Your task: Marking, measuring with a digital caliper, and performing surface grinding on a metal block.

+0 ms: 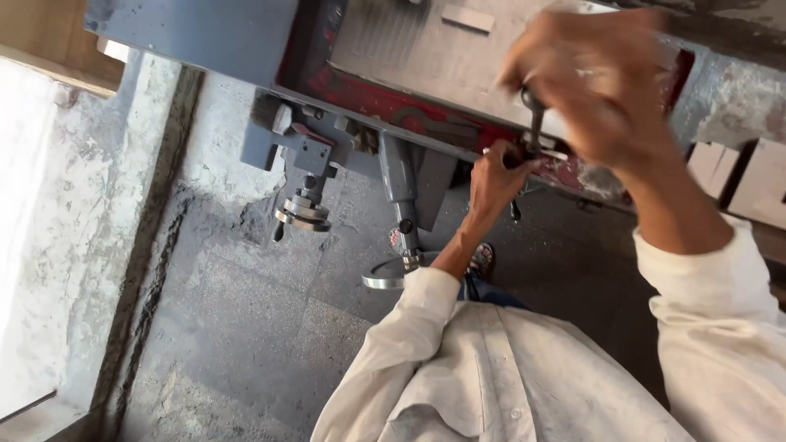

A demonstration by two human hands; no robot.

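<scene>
Looking straight down the front of a grey and red machine [385, 98], the right hand [602, 82] is blurred but closed around a dark metal handle [536, 123] at the front edge of the machine's table, near its right end. The left hand [495, 182] sits just below, fingers curled tight on a small fitting under that same edge; what exactly it grips is too hidden to tell. To work this well, I'd judge the lower hand should brace steady while the upper one turns the handle in smooth, full sweeps, wrist in line so it doesn't slip off. Two silver handwheels [304, 214] hang off the front, well to the left, untouched. As for containers: only pale boxes [741, 176] at the right edge, contents not visible. Grey stone floor [246, 327] lies below.
</scene>
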